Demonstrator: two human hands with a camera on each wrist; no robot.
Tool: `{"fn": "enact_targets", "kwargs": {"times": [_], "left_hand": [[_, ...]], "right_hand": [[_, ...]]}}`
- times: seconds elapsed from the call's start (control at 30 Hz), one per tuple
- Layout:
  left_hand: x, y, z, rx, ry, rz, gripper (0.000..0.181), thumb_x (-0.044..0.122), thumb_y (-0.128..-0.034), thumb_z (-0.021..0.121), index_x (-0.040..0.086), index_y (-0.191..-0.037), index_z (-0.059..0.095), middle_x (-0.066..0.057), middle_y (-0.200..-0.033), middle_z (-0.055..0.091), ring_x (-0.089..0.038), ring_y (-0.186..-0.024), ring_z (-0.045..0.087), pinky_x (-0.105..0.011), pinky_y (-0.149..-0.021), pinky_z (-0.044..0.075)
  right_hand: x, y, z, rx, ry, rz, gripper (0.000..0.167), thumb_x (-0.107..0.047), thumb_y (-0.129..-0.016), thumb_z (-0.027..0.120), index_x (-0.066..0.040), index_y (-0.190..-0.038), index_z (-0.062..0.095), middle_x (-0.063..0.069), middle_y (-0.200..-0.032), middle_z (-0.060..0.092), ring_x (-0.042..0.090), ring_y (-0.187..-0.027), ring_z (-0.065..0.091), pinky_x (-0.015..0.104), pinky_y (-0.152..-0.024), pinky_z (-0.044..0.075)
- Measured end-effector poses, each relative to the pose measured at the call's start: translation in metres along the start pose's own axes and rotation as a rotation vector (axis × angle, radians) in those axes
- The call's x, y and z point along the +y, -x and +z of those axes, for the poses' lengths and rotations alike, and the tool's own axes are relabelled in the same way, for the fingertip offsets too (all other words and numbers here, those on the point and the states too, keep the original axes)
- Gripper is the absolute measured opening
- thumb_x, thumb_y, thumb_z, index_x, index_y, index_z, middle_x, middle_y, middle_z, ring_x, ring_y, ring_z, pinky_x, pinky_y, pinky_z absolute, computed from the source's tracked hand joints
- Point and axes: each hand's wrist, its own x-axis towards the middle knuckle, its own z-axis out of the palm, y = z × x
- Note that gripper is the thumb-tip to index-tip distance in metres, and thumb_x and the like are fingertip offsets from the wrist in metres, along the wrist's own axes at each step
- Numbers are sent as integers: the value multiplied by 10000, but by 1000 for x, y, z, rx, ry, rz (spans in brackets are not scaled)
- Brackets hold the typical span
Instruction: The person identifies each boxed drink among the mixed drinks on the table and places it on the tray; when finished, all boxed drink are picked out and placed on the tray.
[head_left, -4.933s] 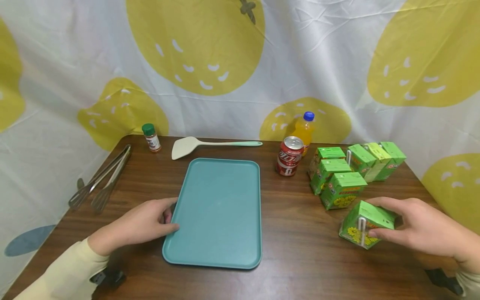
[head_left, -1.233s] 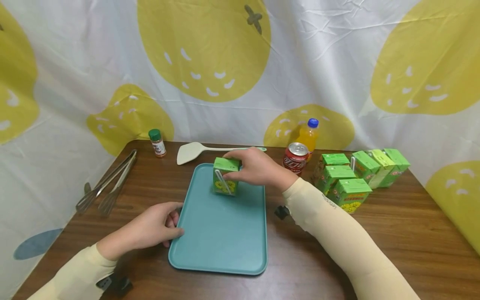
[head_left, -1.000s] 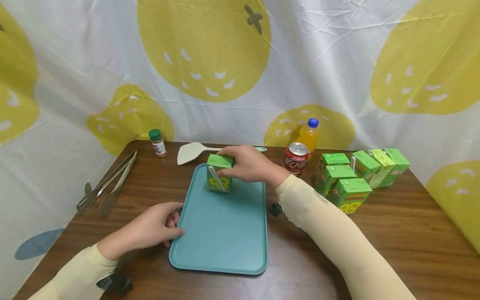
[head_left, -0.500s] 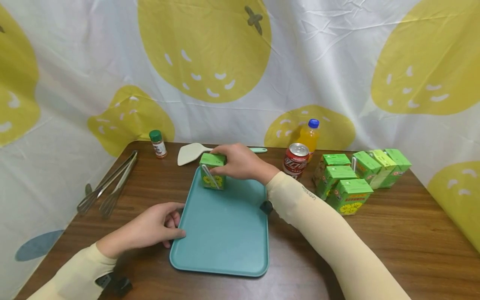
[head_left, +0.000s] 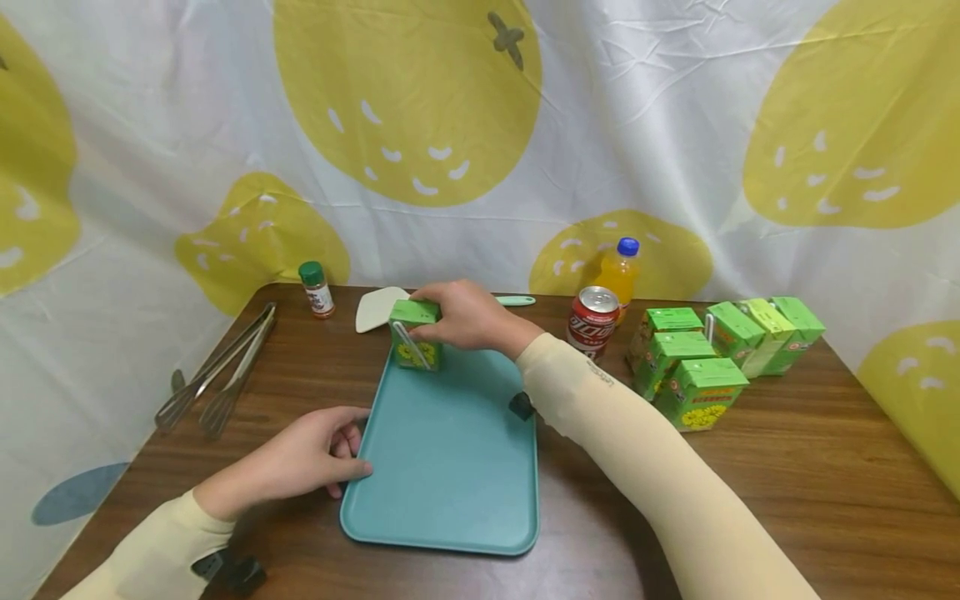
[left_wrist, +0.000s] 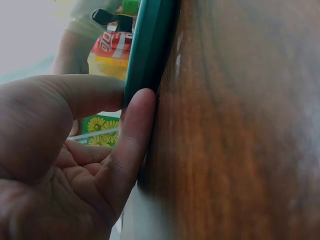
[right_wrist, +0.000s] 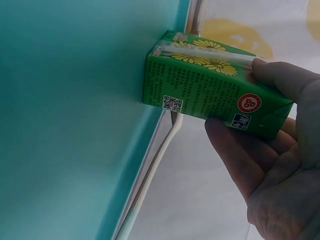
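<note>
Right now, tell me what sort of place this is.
Probably a staged tabletop corner rather than a working kitchen: a yellow-patterned cloth hangs behind the wood-grained table, which bears a teal tray and a spatula.

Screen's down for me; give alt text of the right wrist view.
Right hand grips a green carton near its top, a white straw along its flowered side, its base near a teal tray; contact is unclear. Beyond the tray's rim are a spatula handle and pale cloth.

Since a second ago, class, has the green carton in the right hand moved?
Yes: in the head view, the green carton has moved left, toward the far left corner of the tray.
</note>
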Motion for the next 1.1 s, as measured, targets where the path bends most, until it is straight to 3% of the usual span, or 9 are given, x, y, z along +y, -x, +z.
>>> {"fn": "enact_targets", "kwargs": {"times": [0.47, 0.73, 1.1], "left_hand": [[-1, 0, -2, 1, -1, 15, 794, 42, -944, 850, -205, -1557, 410, -106, -935, 651, -243, -722, 716, -384, -574, 659], [-1, -1, -2, 5, 1, 13, 795, 39, -935, 859, -208, -1549, 417, -105, -933, 656, -247, -720, 724, -379, -577, 661], [-1, 1, -1, 11, 0, -1, 794, 45, -925, 867, -201, -1542, 432, -102, -939, 659, -247, -726, 722, -376, -578, 660]], "right_hand": [[-8, -10, 3, 3, 6, -32, 430, -357, -996, 870, -144, -1356, 768, -7, -1132, 769, 156, -943, 674, 327, -838, 568], [-7, -11, 5, 1, 0, -19, 445, -362, -999, 868, -152, -1374, 752, -11, -1150, 764, 154, -951, 668, 326, -830, 560], [-5, -6, 10, -11, -23, -16, 556, -361, -1021, 844, -139, -1496, 660, 35, -1297, 752, 183, -1096, 704, 397, -978, 596]]}}
